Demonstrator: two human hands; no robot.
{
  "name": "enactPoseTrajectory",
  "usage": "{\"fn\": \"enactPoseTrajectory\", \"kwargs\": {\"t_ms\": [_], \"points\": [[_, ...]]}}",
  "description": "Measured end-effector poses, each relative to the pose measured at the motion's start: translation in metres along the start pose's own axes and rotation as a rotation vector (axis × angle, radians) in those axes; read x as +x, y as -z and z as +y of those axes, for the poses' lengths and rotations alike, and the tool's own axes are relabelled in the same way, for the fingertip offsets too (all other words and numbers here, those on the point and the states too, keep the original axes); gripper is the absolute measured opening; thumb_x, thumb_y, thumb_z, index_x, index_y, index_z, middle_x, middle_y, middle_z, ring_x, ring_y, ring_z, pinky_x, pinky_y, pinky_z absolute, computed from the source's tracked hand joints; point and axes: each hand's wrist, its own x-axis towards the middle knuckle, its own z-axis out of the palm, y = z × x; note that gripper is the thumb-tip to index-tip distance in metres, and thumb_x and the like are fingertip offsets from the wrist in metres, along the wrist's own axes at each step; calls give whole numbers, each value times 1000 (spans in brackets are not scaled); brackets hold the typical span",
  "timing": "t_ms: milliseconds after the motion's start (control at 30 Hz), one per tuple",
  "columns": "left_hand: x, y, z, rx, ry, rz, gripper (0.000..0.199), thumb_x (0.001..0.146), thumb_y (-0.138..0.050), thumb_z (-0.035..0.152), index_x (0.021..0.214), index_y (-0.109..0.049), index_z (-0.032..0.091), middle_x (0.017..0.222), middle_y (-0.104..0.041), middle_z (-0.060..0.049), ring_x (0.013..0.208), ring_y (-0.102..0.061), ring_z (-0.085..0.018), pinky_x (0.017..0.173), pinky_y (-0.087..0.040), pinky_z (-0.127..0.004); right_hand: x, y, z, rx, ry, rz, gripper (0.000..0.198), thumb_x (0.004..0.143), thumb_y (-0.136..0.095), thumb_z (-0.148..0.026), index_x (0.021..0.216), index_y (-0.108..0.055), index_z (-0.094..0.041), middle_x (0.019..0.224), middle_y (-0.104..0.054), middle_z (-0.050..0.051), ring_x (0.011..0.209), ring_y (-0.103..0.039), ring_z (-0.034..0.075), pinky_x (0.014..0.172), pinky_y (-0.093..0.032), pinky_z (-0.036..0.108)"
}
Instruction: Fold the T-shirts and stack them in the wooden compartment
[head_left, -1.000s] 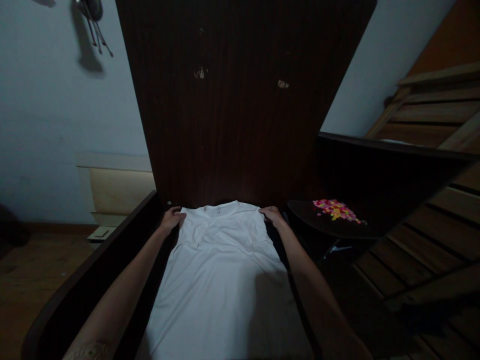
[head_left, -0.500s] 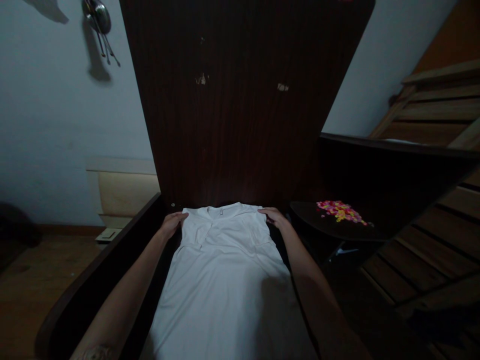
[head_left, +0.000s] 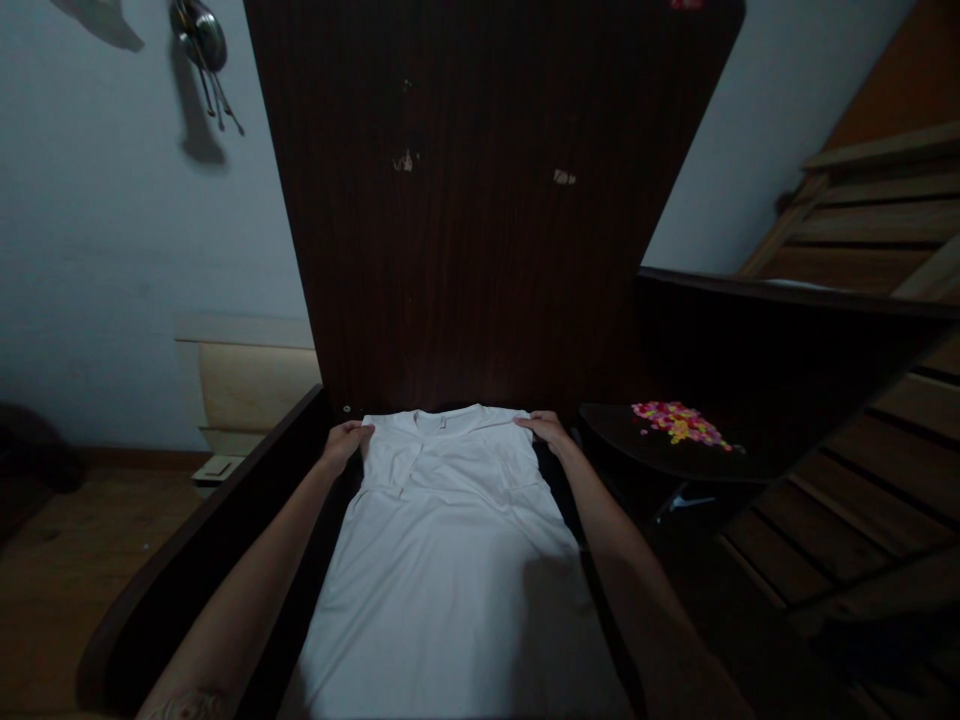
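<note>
A white shirt [head_left: 450,560] lies spread on a dark surface, its neckline away from me and a small tag at the collar. My left hand [head_left: 346,443] pinches the shirt's upper left corner at the shoulder. At the opposite shoulder, my right hand [head_left: 546,428] has its fingers closed on the cloth. Both arms reach forward along the shirt's sides. Some creases cross the chest area, and a shadow falls over the lower right part. The shirt's lower end runs out of view at the bottom.
Behind the shirt rises a tall dark wooden panel [head_left: 480,230]. A dark raised edge [head_left: 202,530] runs along the left. To the right, a small dark shelf [head_left: 615,425] bears pink and yellow petal-like pieces [head_left: 681,424]. Wooden slats [head_left: 870,500] stand farther right.
Both hands keep their hold at the shirt's shoulders. The view has shifted very slightly; the shirt lies almost as before.
</note>
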Motion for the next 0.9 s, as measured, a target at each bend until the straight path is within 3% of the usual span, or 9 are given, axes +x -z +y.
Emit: {"fn": "enactPoseTrajectory", "kwargs": {"t_ms": [133,233,400,700,900], "points": [[-2,2,7,107,-29,46,17,55,-74,32,59,-63,19,56,-64,-1,62,-62,-19,58,-46,-27,-4,0,-4,-11,-9,-6,40,50,-80,-41,50,-46,-20,43,-39,-9,44,-39,7,42,-29,20],[-6,2,19,196,-87,59,13,55,-74,30,59,-65,20,55,-63,-1,66,-61,-20,61,-43,-26,-5,-1,-11,-56,66,56,32,52,-77,-36,52,-50,-19,45,-42,-9,47,-42,8,44,-29,19],[-22,-15,46,256,-218,-22,13,58,-73,31,63,-68,20,60,-66,-1,66,-60,-18,60,-41,-24,-15,-15,-37,-185,193,92,16,57,-71,-22,56,-55,-18,48,-48,-8,50,-48,7,45,-30,17],[-82,-82,73,204,-454,-220,19,70,-64,36,72,-65,17,62,-65,-1,59,-58,-14,56,-41,-23,-70,-82,-72,-124,342,-214,14,66,-71,-22,68,-58,-19,46,-55,-7,36,-53,8,38,-34,15],[-101,-95,72,122,-443,-272,18,73,-58,34,78,-64,17,66,-65,-1,54,-59,-14,57,-44,-24,-77,-86,-73,68,186,-327,10,67,-68,-13,65,-59,-17,49,-59,-5,40,-60,11,39,-44,16]]}}
